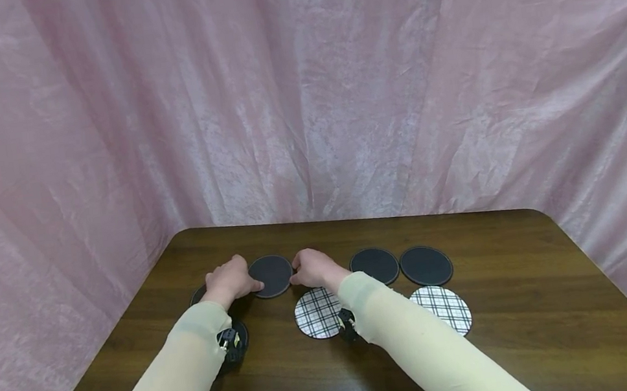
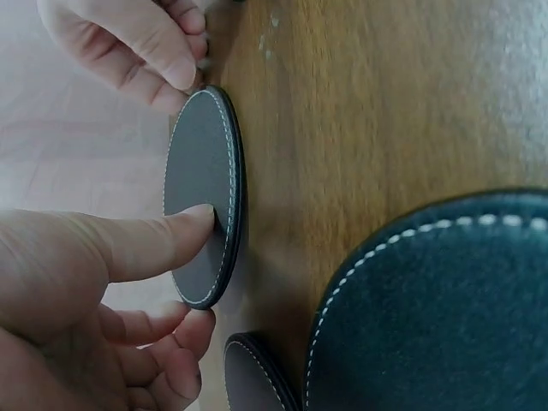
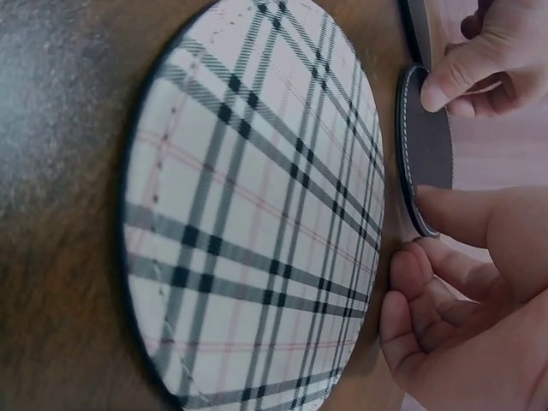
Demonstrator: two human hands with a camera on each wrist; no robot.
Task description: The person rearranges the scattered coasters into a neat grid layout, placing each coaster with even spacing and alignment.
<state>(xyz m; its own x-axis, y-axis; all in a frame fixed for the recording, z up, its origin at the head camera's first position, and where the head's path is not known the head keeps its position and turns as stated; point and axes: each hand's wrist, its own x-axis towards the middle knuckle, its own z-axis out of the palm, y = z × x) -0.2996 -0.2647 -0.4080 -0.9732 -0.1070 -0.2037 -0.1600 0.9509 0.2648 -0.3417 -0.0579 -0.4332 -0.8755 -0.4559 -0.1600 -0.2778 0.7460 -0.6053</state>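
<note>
A round dark coaster (image 1: 270, 275) with pale edge stitching lies between my two hands near the table's far side. My left hand (image 1: 232, 279) pinches its left edge, thumb on the top face and fingertips at the rim in the left wrist view. At the opposite edge, my right hand (image 1: 313, 267) pinches it with thumb (image 3: 441, 205) and curled fingers. A plaid coaster (image 3: 257, 205) lies just in front of the right hand, partly covered by that wrist in the head view. Beside the left hand, another dark coaster (image 1: 198, 294) is mostly hidden.
One more dark coaster (image 1: 241, 336) sits under my left wrist. To the right are two dark coasters, one (image 1: 375, 265) beside the other (image 1: 426, 265), and a plaid coaster (image 1: 444, 305) partly behind my right sleeve. Pink curtain (image 1: 301, 92) hangs behind the wooden table (image 1: 539, 311).
</note>
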